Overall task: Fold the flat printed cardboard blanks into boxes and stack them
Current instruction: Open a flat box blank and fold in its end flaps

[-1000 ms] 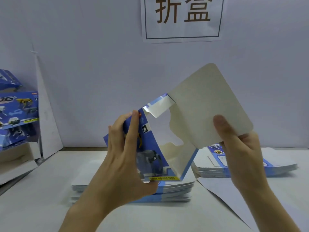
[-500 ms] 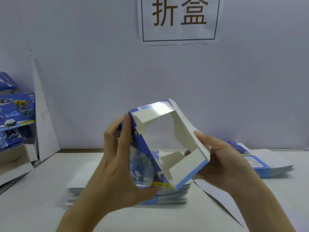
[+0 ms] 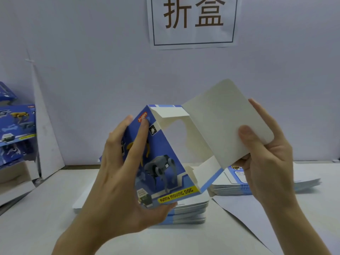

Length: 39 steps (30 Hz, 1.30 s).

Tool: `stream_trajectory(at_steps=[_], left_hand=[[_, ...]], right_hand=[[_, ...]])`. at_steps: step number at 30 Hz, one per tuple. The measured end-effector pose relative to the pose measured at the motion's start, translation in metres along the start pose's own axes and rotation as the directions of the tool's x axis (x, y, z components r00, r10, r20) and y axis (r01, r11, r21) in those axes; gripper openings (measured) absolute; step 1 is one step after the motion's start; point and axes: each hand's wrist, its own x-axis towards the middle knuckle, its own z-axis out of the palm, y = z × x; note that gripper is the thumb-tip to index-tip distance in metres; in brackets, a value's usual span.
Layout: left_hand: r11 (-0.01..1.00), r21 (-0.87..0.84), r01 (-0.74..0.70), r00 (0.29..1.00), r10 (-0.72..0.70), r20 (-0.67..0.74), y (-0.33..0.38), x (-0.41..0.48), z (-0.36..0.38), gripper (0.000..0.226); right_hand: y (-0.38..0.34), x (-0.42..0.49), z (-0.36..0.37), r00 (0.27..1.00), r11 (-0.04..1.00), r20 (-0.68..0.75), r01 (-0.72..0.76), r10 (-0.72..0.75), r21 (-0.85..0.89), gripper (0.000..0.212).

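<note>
A blue printed box (image 3: 165, 162), half formed and open toward me, hangs above the table. My left hand (image 3: 119, 172) grips its printed face, fingers on top and thumb under the yellow label. My right hand (image 3: 266, 157) pinches the large white flap (image 3: 220, 116), which stands opened out to the right. Directly under the box lies a stack of flat blanks (image 3: 189, 210). A second stack of flat blanks (image 3: 235, 186) lies to the right, partly behind my right hand.
Finished blue boxes (image 3: 16, 129) are piled at the far left edge beside a leaning white board (image 3: 46, 137). A paper sign (image 3: 193, 21) hangs on the wall behind. A loose white sheet (image 3: 244, 214) lies on the table at the right.
Half a second ago the large flap was folded down across the box; now it stands swung open to the right, pinched by my right hand. The box has turned its printed face toward me.
</note>
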Motion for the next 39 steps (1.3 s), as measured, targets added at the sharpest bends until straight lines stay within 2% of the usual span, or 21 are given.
stream_trajectory(at_steps=[4, 6, 9, 11, 12, 16, 18, 21, 23, 25, 27, 32, 36, 39], left_hand=[[0.999, 0.034, 0.004, 1.0, -0.005, 0.008, 0.004, 0.001, -0.003, 0.126], [0.998, 0.057, 0.005, 1.0, -0.005, 0.012, 0.004, 0.001, -0.003, 0.126], [0.992, 0.123, -0.005, 1.0, 0.003, 0.011, 0.002, 0.003, -0.001, 0.118], [0.982, 0.186, -0.023, 0.999, 0.017, 0.036, -0.001, 0.004, -0.001, 0.115], [0.977, 0.209, -0.029, 0.999, 0.019, 0.047, -0.002, 0.004, -0.001, 0.115], [0.97, 0.238, -0.047, 0.997, 0.03, 0.073, 0.0, 0.004, 0.001, 0.111], [0.966, 0.253, -0.044, 0.996, 0.024, 0.081, -0.001, 0.003, 0.001, 0.112], [0.972, 0.235, -0.027, 0.997, 0.008, 0.08, -0.003, 0.003, -0.001, 0.106], [0.977, 0.213, -0.018, 0.997, 0.001, 0.08, -0.003, 0.002, 0.0, 0.105], [0.976, 0.217, -0.028, 0.996, 0.008, 0.094, -0.001, 0.002, 0.004, 0.105], [0.971, 0.236, -0.045, 0.993, 0.017, 0.118, 0.0, 0.0, 0.007, 0.104], [0.986, 0.169, -0.004, 0.995, -0.013, 0.1, 0.002, 0.002, 0.002, 0.106], [0.956, 0.29, -0.038, 0.996, 0.011, 0.094, 0.005, 0.002, 0.007, 0.112], [0.956, 0.293, -0.002, 0.996, -0.024, 0.086, 0.01, 0.003, 0.007, 0.109]], right_hand=[[0.004, -0.004, 0.004, 0.996, 0.992, -0.031, 0.083, -0.086, -0.095, 0.041], [0.004, -0.005, 0.003, 0.996, 0.992, -0.042, 0.075, -0.08, -0.1, 0.042], [0.0, -0.003, 0.004, 0.999, 0.997, 0.02, -0.031, 0.03, 0.073, 0.025], [-0.001, -0.002, 0.005, 0.988, 0.957, 0.084, -0.15, 0.133, 0.248, 0.034], [0.0, -0.002, 0.005, 0.981, 0.942, 0.096, -0.191, 0.171, 0.276, 0.037], [0.005, -0.005, 0.008, 0.942, 0.948, 0.203, -0.294, 0.266, 0.121, 0.026], [0.007, -0.007, 0.009, 0.94, 0.966, 0.224, -0.257, 0.257, -0.031, 0.026], [0.007, -0.004, 0.006, 0.984, 0.973, 0.087, -0.139, 0.157, -0.184, 0.026], [0.006, -0.002, 0.003, 0.988, 0.972, 0.052, -0.13, 0.143, -0.196, 0.027], [0.003, -0.002, 0.002, 0.979, 0.973, 0.095, -0.164, 0.181, -0.161, 0.019], [0.002, -0.004, 0.004, 0.976, 0.973, 0.104, -0.176, 0.192, -0.148, 0.021], [0.002, -0.004, 0.005, 0.993, 0.977, -0.001, -0.119, 0.121, -0.179, 0.019], [0.003, -0.011, 0.015, 0.995, 0.987, 0.05, -0.075, 0.083, -0.146, 0.023], [0.004, -0.024, 0.032, 0.979, 0.985, 0.204, 0.045, -0.01, -0.168, 0.027]])
